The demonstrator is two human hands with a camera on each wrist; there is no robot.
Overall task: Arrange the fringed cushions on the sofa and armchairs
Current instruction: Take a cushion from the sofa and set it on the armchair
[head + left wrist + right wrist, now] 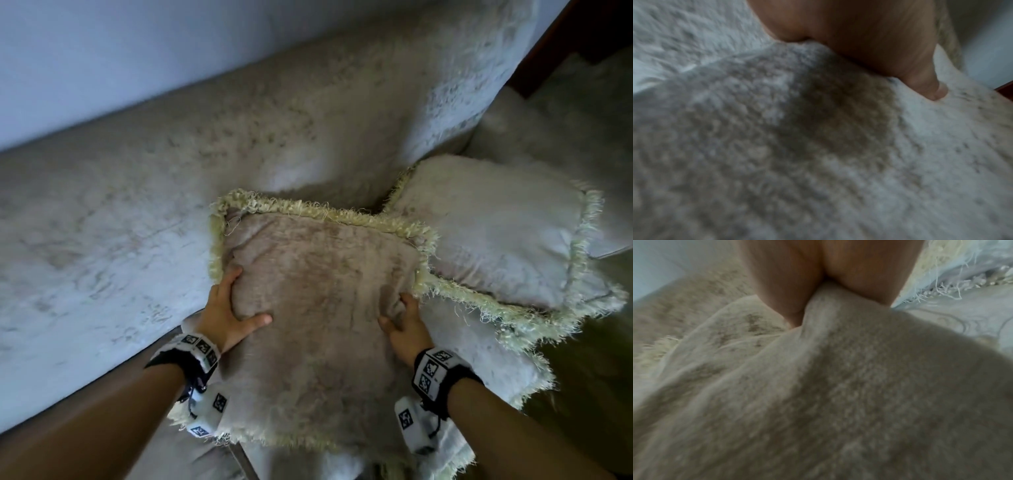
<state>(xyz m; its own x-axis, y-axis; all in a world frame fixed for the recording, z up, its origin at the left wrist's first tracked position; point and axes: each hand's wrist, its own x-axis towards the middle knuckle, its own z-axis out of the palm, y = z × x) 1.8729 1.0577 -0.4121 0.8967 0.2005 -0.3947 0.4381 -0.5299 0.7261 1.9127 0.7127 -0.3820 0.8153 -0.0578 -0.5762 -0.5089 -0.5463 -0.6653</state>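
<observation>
A beige cushion with a cream fringe is held up in front of the sofa. My left hand grips its left side, thumb pressed into the front. My right hand pinches a bunched fold of its cover on the right side. In the left wrist view my thumb sinks into the cushion's fabric. The right wrist view shows the fold of the cushion squeezed between my fingers. A second fringed cushion leans in the sofa's right corner, and a third lies under it.
The pale patterned sofa back fills the upper middle, with a plain wall behind it. The sofa's arm rises at the right, and dark wood shows in the top right corner. Dark floor lies at the lower right.
</observation>
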